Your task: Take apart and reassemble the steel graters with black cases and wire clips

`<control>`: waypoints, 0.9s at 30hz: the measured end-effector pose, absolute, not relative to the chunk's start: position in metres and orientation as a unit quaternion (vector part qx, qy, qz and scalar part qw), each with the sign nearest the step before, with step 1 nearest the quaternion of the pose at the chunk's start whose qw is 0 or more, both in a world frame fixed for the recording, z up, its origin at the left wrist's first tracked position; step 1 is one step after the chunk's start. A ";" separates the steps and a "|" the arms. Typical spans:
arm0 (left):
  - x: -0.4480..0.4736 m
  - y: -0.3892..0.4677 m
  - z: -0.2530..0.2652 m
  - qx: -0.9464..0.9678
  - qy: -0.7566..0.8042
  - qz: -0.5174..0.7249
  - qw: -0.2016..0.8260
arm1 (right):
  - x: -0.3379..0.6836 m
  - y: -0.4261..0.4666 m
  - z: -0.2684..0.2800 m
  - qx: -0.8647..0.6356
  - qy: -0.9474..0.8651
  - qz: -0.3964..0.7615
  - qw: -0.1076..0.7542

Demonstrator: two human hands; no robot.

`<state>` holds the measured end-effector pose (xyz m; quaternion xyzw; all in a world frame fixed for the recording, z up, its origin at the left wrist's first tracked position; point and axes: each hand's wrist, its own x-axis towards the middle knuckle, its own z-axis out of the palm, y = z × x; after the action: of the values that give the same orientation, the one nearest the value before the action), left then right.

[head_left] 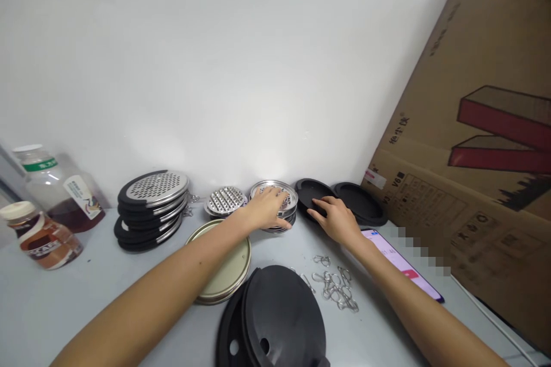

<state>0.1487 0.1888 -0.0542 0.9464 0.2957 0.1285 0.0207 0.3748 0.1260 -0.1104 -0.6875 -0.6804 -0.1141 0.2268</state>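
My left hand (267, 207) reaches over a stack of round metal discs (275, 186), its fingers spread and its thumb pointing right. The fingers hide part of the top disc; whether they touch it I cannot tell. To the right, my right hand (338, 219) lies over the near edge of a round black plastic dish (313, 190), fingers apart and slightly bent. A second black dish (360, 202) sits beside it. Left of my left hand are round grater plates (225, 199) with raised teeth. Below my left forearm, greenish round lids with metal rims (228, 268) are partly covered.
Large black round covers (284, 315) lie in front. Several wire clips (338, 289) are scattered beside them, near a lit phone (402, 264). Black-rimmed graters (152, 206) are stacked at left, with two bottles (43, 235) farther left. A cardboard box (465, 155) bounds the right.
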 end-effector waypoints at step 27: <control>0.092 0.060 0.024 0.732 0.298 0.371 0.488 | 0.329 0.060 -0.042 -0.346 -0.589 0.524 0.509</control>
<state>0.0921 0.0598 0.0235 0.7317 0.2982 0.3707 0.4882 0.3288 0.0600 -0.0423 -0.3459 -0.5891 0.5239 0.5088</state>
